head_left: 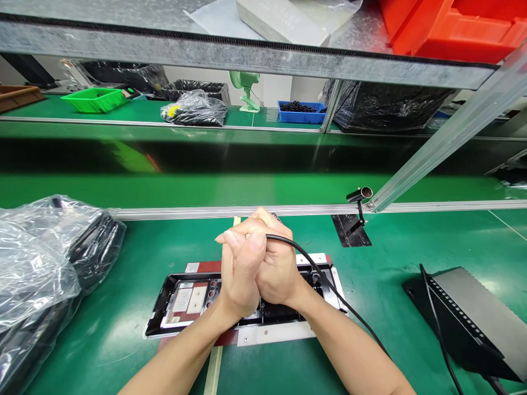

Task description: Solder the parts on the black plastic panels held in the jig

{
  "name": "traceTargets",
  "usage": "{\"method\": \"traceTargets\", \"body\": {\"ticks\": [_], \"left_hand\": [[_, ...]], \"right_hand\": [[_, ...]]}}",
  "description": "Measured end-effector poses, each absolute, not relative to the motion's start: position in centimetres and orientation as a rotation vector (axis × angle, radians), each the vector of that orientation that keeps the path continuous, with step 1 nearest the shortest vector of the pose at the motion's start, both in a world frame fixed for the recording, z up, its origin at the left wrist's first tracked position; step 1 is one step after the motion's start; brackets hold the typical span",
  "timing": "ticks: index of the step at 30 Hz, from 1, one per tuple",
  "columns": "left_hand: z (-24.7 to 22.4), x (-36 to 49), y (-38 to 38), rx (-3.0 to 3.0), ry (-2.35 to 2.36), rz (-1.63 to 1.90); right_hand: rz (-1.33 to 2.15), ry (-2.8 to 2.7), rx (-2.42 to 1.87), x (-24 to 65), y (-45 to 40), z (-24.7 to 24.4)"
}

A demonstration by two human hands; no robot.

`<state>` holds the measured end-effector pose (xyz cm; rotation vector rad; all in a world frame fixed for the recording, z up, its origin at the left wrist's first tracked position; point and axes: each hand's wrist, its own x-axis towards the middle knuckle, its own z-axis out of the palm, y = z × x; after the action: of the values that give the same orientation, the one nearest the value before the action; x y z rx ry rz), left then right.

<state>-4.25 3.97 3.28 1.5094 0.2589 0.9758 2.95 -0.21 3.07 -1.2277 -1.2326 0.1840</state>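
We see both hands clasped above the black panel, which lies flat on the near green bench. Our left hand and right hand curl tight round a tool, its thin black cable trailing right.

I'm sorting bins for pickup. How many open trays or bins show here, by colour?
Green tray: 1
Blue tray: 1
Orange bin: 1
Brown tray: 1
Total: 4
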Motion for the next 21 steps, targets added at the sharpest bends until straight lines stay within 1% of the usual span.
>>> {"method": "traceTargets", "body": {"ticks": [21], "left_hand": [[3.15,-4.18,4.04,1.493,0.262,0.955]], "right_hand": [[0.192,-1.240,-1.241,2.98,-0.23,2.93]]}}
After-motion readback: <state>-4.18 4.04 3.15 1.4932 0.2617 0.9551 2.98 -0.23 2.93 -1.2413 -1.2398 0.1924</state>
